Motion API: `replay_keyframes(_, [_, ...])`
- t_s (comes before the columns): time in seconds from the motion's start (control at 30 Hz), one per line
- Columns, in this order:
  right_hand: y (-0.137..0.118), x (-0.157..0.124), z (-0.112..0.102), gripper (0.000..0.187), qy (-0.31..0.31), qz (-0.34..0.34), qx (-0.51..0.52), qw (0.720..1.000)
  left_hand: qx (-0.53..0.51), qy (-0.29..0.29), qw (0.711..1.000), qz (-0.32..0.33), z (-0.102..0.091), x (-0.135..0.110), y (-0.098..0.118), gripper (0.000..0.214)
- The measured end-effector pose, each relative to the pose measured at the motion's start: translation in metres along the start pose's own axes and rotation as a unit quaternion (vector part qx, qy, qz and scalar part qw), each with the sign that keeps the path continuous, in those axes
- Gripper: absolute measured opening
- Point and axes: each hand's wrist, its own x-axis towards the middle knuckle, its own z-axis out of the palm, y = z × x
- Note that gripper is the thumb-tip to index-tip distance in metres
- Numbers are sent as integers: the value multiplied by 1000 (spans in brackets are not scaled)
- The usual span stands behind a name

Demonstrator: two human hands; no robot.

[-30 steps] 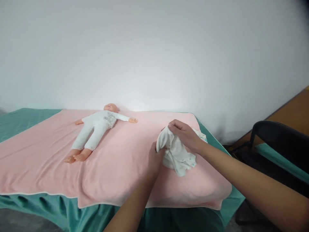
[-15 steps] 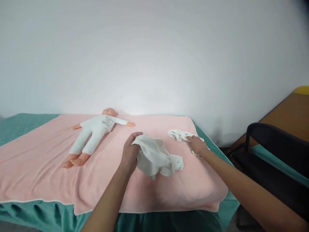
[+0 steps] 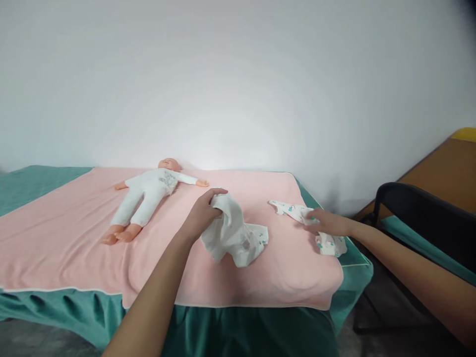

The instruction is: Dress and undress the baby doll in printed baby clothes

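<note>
1. Currently, the left hand [image 3: 204,214] is closed, thumb and fingers pinching the upper edge of a soft white cloth garment with small green printed marks [image 3: 232,233]. The garment hangs in loose folds over the near part of the bedding; whether its lower hem touches down is hard to tell.

2. The right hand [image 3: 327,223] is partly curled, palm down, over a crumpled white fabric piece with a green-and-dark print [image 3: 290,210]. Its fingers reach the cloth, but I cannot tell whether they grip it or merely rest there.

3. Beneath both lies a pale pink blanket with a thin white border [image 3: 293,277]. The printed piece sits at its right side, one end seemingly lapping over the edge.

4. Farther left, well apart from the hands, a baby doll in a white long-sleeved suit [image 3: 152,183] lies on its back, arms spread.

5. Judging from this, the pinched garment could slip or twist, since only one edge is held. The printed piece could slide off the blanket's side if pushed rightward, and a careless tug that catches the blanket too could ruck it up.

6. Outermost are a teal bed cover [image 3: 59,317] and a black chair [image 3: 420,203].
</note>
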Motion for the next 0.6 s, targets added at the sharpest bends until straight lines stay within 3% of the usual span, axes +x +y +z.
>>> replay_keyframes(0.1, [-64, 7, -27, 52, -15, -87, 136, 987, 23, -60, 998, 27, 1, 2, 16, 50])
replay_keyframes(0.23, [-166, 20, -61, 61, -63, -216, 306, 925, 49, -172, 983, 39, -4, -1, 50, 40])
replay_keyframes(0.33, [-217, 30, -79, 37, -184, -272, 311, 892, 69, -196, 978, 29, -20, -7, 75, 42])
replay_keyframes(0.43, [-238, 36, -90, 18, -234, -283, 253, 895, 35, -166, 985, -30, -42, -13, 91, 41])
replay_keyframes(0.5, [-242, 38, -96, 22, -199, -288, 209, 913, 41, -133, 989, -45, -52, -15, 94, 32])
replay_keyframes(0.6, [-239, 40, -104, 26, -107, -280, 138, 944, 186, -99, 977, 18, -58, -10, 86, 19])
